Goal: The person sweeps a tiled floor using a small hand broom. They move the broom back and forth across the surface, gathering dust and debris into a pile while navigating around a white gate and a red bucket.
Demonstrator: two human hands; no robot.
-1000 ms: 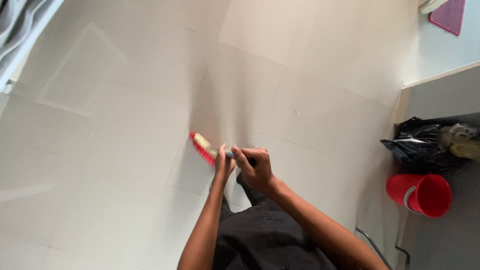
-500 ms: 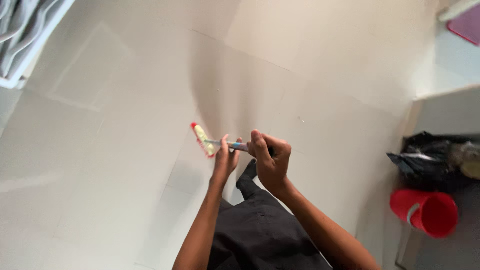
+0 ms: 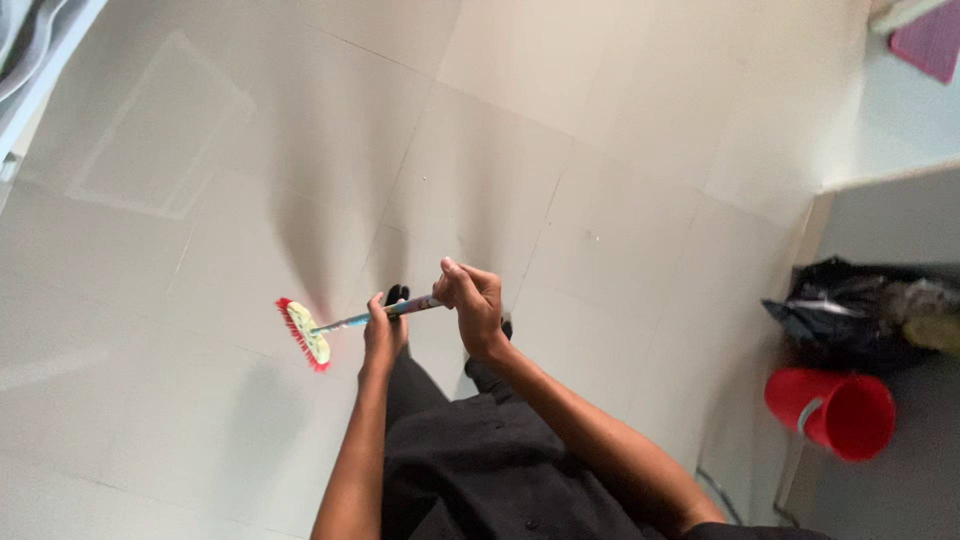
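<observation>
Change: since the earlier frame I see the broom head (image 3: 304,334) has swung out to the left across the tiles, and both hands have shifted left with it; a half second ago the head sat close to my left hand.
Broom: red bristles with a pale yellowish top, on the tiled floor (image 3: 560,120), left of my hands; the thin handle (image 3: 350,321) runs from it up and to the right into both grips.
Left hand: my left hand (image 3: 384,332) is wrapped around the handle at its lower part, fingers curled closed on it.
Right hand: my right hand (image 3: 474,302) grips the upper end of the handle, fingers folded tight round it, thumb on top.
Body: dark clothing (image 3: 480,460) fills the lower middle of the view, and one dark foot (image 3: 396,295) shows just behind the handle between my hands.
Bucket: a red bucket (image 3: 836,412) stands at the right, well apart from the broom.
Bag: a black plastic bag (image 3: 830,310) sits just above the bucket, against a grey surface; I cannot tell what is inside it.
Top right: a pink mat (image 3: 935,42) shows at the corner.
</observation>
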